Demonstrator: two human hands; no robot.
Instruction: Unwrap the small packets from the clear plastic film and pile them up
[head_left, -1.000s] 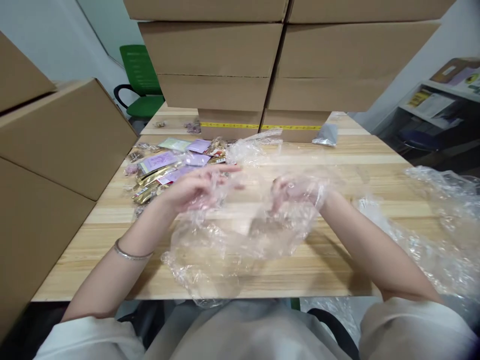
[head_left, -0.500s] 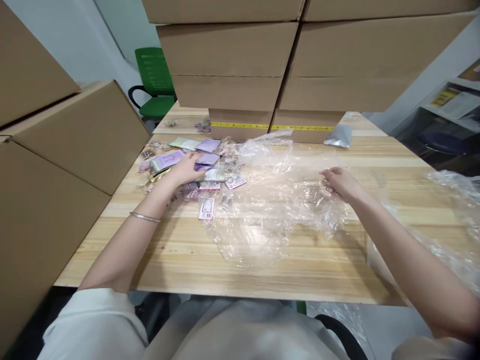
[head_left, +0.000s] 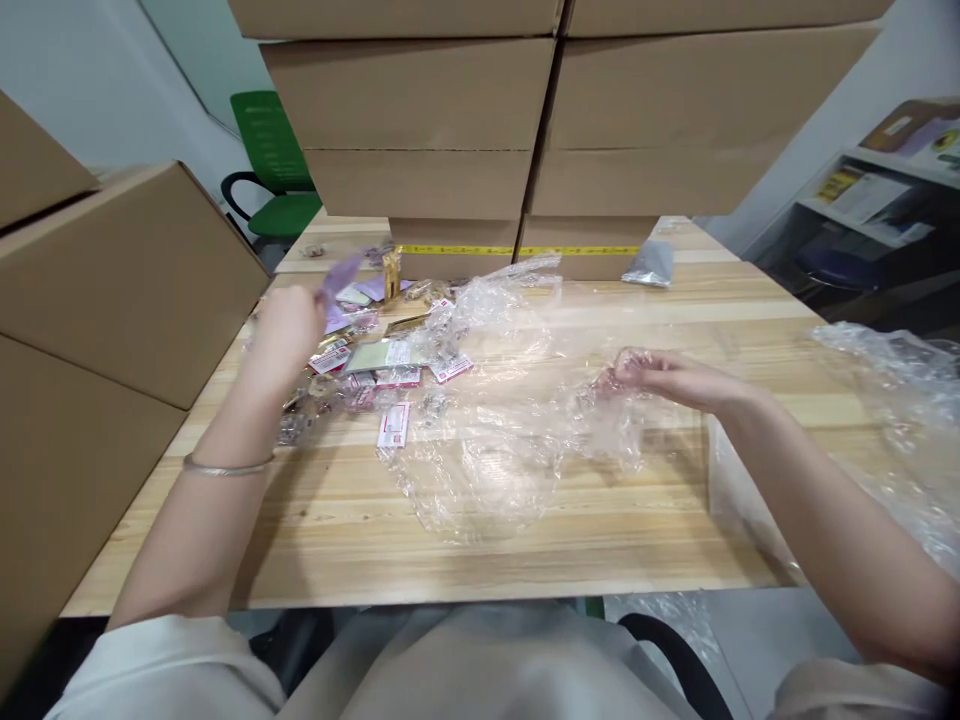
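My left hand (head_left: 289, 322) is closed on a flat purple packet (head_left: 343, 280), raised above the left side of a pile of small goods. A green packet (head_left: 367, 355), white-and-red cards (head_left: 392, 425) and a gold packet (head_left: 391, 275) lie in that pile. At the right, my right hand (head_left: 652, 375) grips a crumpled clear plastic bag (head_left: 517, 440) between thumb and fingers. The bag spreads over the middle of the table, and its upper left part lies against the pile.
Cardboard boxes (head_left: 420, 120) are stacked at the back of the wooden table (head_left: 315, 540). More boxes (head_left: 112, 290) stand at the left. A grey plastic bag (head_left: 649, 264) lies at the back right, and clear plastic sheeting (head_left: 892, 400) covers the right edge. Behind is a green chair (head_left: 266, 160).
My left hand has lifted from the pile and moved left with the purple packet. My right hand has shifted slightly left and turned, still gripping the clear plastic bag. The camera view has shifted.
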